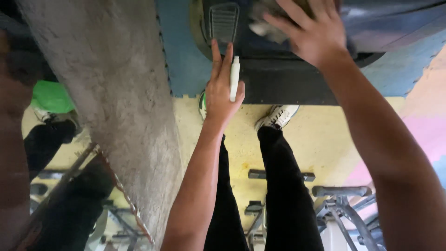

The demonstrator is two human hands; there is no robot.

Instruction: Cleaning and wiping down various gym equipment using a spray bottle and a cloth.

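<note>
White marker (235, 78) sits pinched in the left hand (222, 90); right hand (312, 33), fingers spread, presses a half-hidden, perhaps cloth, wad (265, 25).

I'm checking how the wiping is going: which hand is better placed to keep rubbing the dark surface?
The right hand: it lies flat on the crumpled cloth against the dark surface. The left hand is busy gripping a white marker-like tube.

- You stand on a floor of foam mats (320, 139): yellow under you, blue (183, 56) ahead, pink (425, 121) to your right.
- Your 2 white shoes (278, 116) rest on the yellow.
- A black machine base (283, 83) sits across the blue and yellow.
- A grey concrete pillar (121, 93) rises at your left.
</note>
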